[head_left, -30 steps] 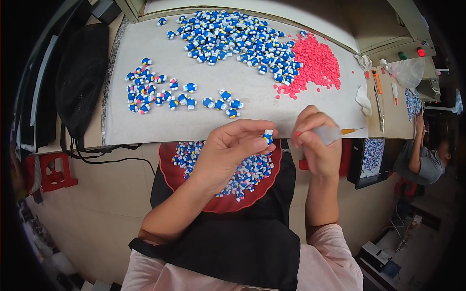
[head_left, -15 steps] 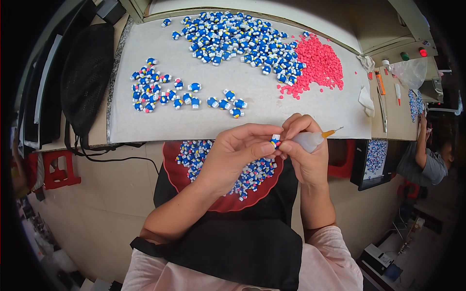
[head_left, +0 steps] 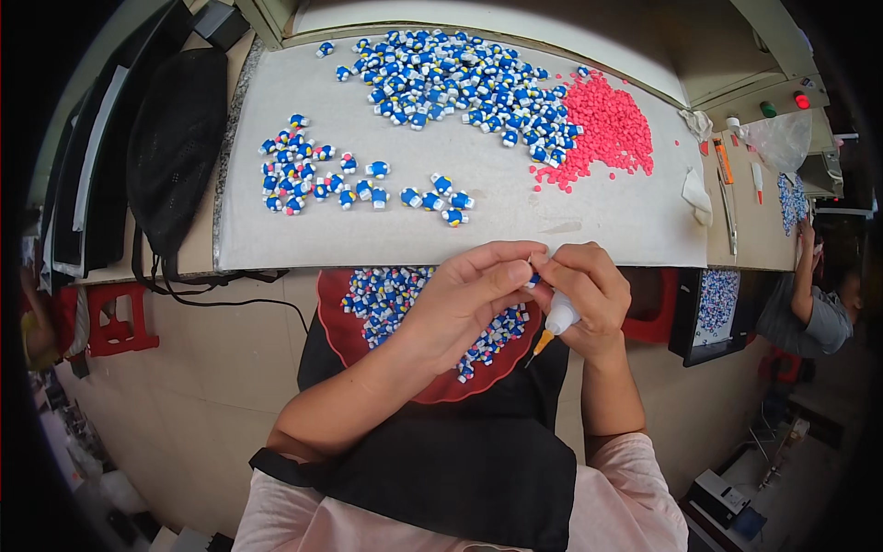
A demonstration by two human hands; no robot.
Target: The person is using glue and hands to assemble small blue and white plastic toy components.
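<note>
My left hand [head_left: 471, 299] pinches a small blue and white figurine [head_left: 533, 280], mostly hidden behind its thumb and fingertips. My right hand [head_left: 593, 293] is closed around a white squeeze bottle [head_left: 562, 315] with an orange needle tip, which slants down and to the left. The thumb and index finger of that hand meet the left fingertips at the figurine, partly covering it. Under my wrists, on my lap, lies a red scalloped tray [head_left: 333, 317] full of figurines with pink bits on them.
On the white-covered table [head_left: 303, 237] lie a large heap of blue and white figurines [head_left: 460, 78], a pile of pink pieces [head_left: 602, 124] and a smaller figurine group [head_left: 294, 170] at left. Tweezers [head_left: 728, 216] lie at right. A co-worker [head_left: 809, 294] sits far right.
The bottle has swung from pointing up and right to pointing down and left in my right hand. The fingers of that hand have closed in over the figurine.
</note>
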